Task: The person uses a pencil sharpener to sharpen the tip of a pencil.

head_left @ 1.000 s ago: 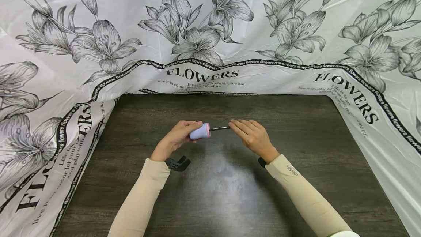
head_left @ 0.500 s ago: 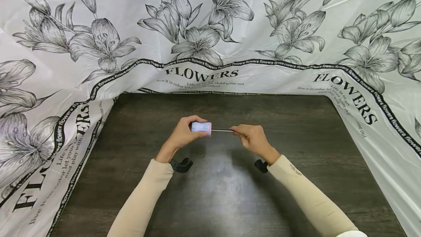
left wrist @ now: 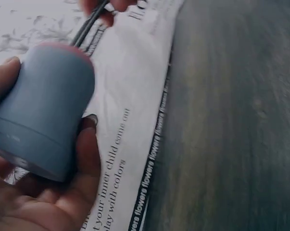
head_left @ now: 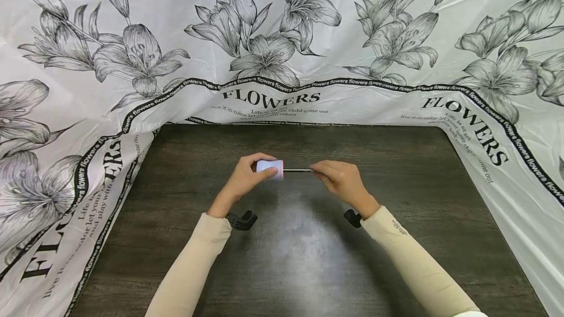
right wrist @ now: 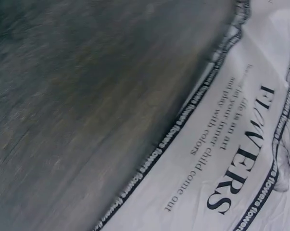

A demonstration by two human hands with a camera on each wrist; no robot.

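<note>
In my left hand (head_left: 240, 180) is a small lavender barrel-shaped device (head_left: 266, 168) with a pink rim, lying sideways above the table. My thumb presses its near side and my fingers wrap the far side. A thin, dark, pencil-like rod (head_left: 297, 170) sticks out of the pink end toward the right. The fingertips of my right hand (head_left: 343, 177) pinch its outer end. In the left wrist view the device (left wrist: 44, 106) shows a seam and small marks near its base, and the rod (left wrist: 88, 26) runs up to the right fingers. The right wrist view shows neither hand.
A dark wood-look table (head_left: 308, 268) lies beneath both hands. White cloth (head_left: 370, 104) with black flower prints and lettering rises behind its back edge and along both sides. Black straps (head_left: 242, 220) circle both wrists over cream sleeves (head_left: 189, 263).
My left hand has turned the device more level, its thumb now on the near side. My right hand dipped with curled fingers, then came back up, still at the rod's end.
</note>
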